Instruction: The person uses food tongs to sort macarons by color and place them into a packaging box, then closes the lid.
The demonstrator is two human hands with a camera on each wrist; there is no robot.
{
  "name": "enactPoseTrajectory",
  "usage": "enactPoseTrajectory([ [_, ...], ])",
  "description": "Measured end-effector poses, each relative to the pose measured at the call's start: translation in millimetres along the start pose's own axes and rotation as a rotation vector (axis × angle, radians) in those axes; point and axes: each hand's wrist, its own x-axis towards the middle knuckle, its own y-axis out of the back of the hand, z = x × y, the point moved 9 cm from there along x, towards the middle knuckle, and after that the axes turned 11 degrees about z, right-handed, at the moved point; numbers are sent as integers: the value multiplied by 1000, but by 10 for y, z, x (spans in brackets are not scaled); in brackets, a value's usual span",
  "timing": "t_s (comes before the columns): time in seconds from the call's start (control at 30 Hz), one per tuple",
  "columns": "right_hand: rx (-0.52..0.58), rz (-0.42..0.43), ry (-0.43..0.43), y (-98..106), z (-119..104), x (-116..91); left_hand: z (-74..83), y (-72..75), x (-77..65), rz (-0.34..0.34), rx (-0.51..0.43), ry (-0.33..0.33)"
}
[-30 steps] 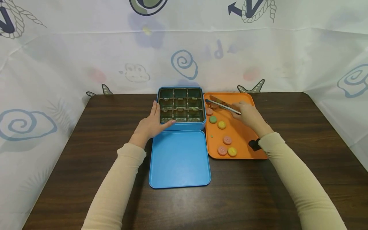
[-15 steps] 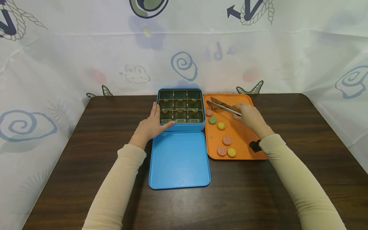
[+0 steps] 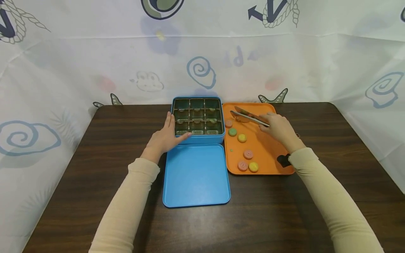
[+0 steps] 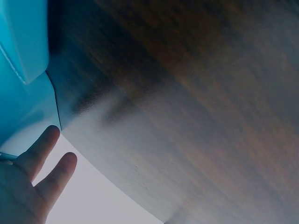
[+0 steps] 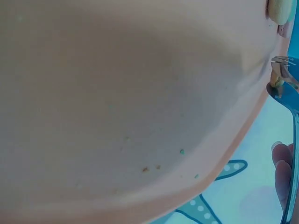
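My left hand (image 3: pixel 162 140) rests at the left front corner of a blue box (image 3: pixel 202 139), fingers straight along its side and thumb over the front rim. A clear nine-compartment insert (image 3: pixel 198 115) sits inside the box. My right hand (image 3: pixel 279 129) grips metal tongs (image 3: pixel 253 119) over the back of an orange tray (image 3: pixel 269 158). The right wrist view shows a fork-shaped end and a spoon-shaped end on the tongs (image 5: pixel 294 112), close together, with a tan patch between them; I cannot tell whether it is a held piece. Pink (image 3: pixel 248 154), green (image 3: pixel 232 132) and yellow (image 3: pixel 242 138) button-shaped pieces lie on the tray.
A flat blue lid (image 3: pixel 196 177) lies in front of the box, beside the orange tray. Small crumbs (image 5: pixel 145 169) dot the tray. A patterned white cloth (image 3: pixel 202 45) hangs behind the dark wooden table (image 3: pixel 269 214).
My right hand and the tongs have shifted slightly to the right over the tray. My left hand has stayed at the box, and the button-shaped pieces lie where they were.
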Motion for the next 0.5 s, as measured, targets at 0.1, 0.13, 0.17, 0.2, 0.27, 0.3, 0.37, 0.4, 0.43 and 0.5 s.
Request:
enactPoseTrajectory([
  [0.1, 3, 25, 13, 61, -14, -16, -4, -7, 3, -4, -1, 5],
  [0.13, 5, 39, 19, 90, -22, -23, -6, -9, 4, -6, -2, 7],
  [0.17, 9, 54, 25, 123, -33, -32, -6, -8, 3, -5, -3, 8],
  [0.2, 15, 70, 30, 157, -45, -41, -6, -8, 3, -5, -4, 9],
  [0.27, 26, 103, 46, 225, -71, -59, -5, -8, 2, -6, -3, 11],
  [0.3, 32, 121, 54, 261, -87, -68, -4, -7, 1, -6, -1, 10],
  [0.37, 35, 156, 73, 327, -116, -83, -3, -8, 1, -4, 0, 9],
  [0.4, 36, 173, 81, 357, -131, -89, -3, -9, 1, -4, 3, 8],
  [0.43, 36, 190, 95, 386, -153, -95, -2, -9, 0, -3, 3, 6],
  [0.5, 35, 224, 123, 444, -198, -110, -3, -10, -1, -1, 6, 4],
])
